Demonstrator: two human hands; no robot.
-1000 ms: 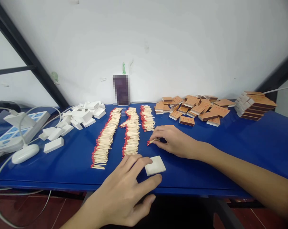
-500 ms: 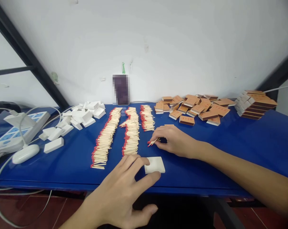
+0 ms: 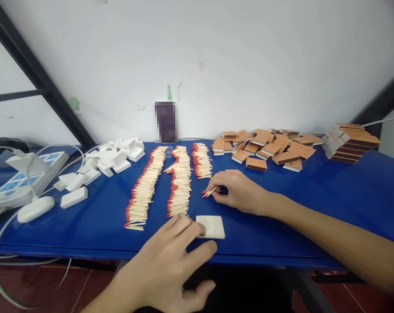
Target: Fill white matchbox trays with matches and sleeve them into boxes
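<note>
My right hand (image 3: 236, 191) pinches a few matchsticks (image 3: 210, 191), their red heads pointing left, just above or on the blue table. Closer to me lies a small white matchbox tray (image 3: 214, 227). A fingertip of my left hand (image 3: 173, 263) is at the tray's left edge, perhaps touching it; that hand's fingers are spread and hold nothing. Beyond the hands, red-headed matches lie in three rows: a long left row (image 3: 146, 187), a middle row (image 3: 180, 187) and a shorter right row (image 3: 201, 161).
White matchbox trays (image 3: 118, 156) are heaped at back left, beside a power strip (image 3: 30, 180) with cables and a white oval device (image 3: 35, 209). Orange matchbox sleeves (image 3: 281, 143) form a loose pile at back right. A stack of matchboxes (image 3: 351, 143) stands farther right.
The white tray has shifted slightly left and toward me. The fingers of my left hand have drawn back a little. My right hand stays almost still with the matchsticks.
</note>
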